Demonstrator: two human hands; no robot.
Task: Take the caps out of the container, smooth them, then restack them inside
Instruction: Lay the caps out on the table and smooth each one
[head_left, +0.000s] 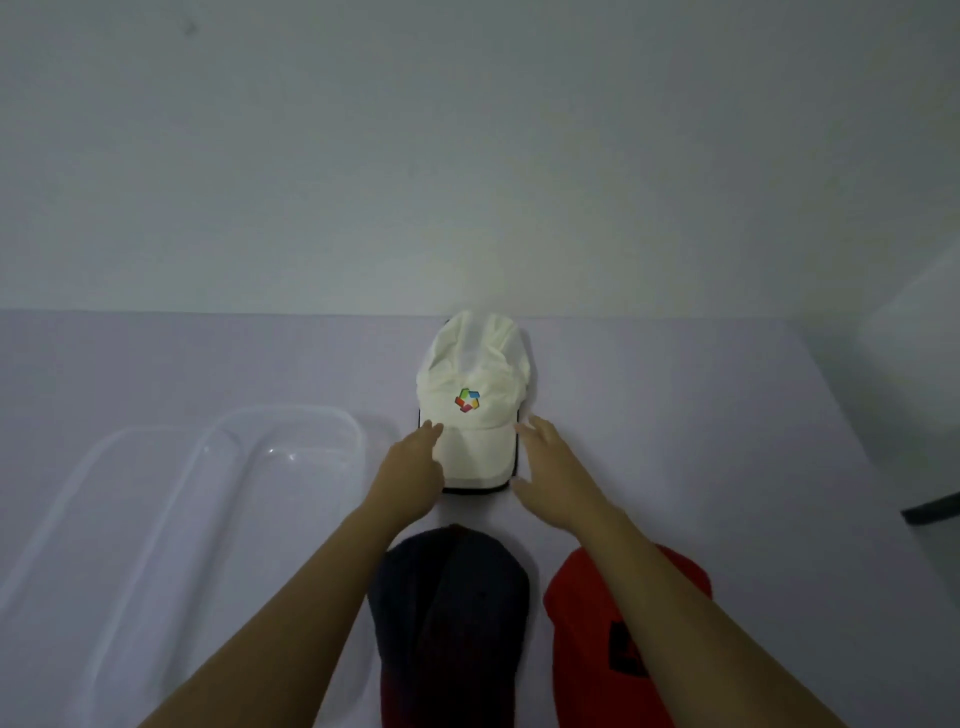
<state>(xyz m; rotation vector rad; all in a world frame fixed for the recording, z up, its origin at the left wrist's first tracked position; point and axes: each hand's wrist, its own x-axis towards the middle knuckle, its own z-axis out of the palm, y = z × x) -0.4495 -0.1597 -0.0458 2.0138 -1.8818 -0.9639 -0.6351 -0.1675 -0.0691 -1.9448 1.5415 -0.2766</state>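
Head view: both hands flat at the brim of the white cap

Head camera looks down on a white cap (475, 374) lying on a pale table (701, 415), its crown against the wall (467, 156) and its brim pointing back at the person. A multicoloured logo (467, 400) sits on its front panel. A dark edge (517, 447) shows beneath the brim on its right and near sides; what that dark thing is cannot be told.

The left hand (410, 467) lies at the left side of the white cap's brim, fingers straight and close together, fingertips touching the fabric where brim meets crown. The right hand (553, 467) is at the brim's right side, fingers straight and a little spread, thumb held apart; its fingertips are at the brim's edge. Neither hand curls round anything.

Left of the white cap stands a clear plastic container (353, 431), with a second clear plastic piece (130, 430) farther left, overlapping it; lid or tub, I cannot tell. Nearer the person than the white cap lies a dark cap (452, 597), the left forearm passing its left edge. A red cap (587, 613) with a dark mark lies near and to the right, the right forearm crossing over it.
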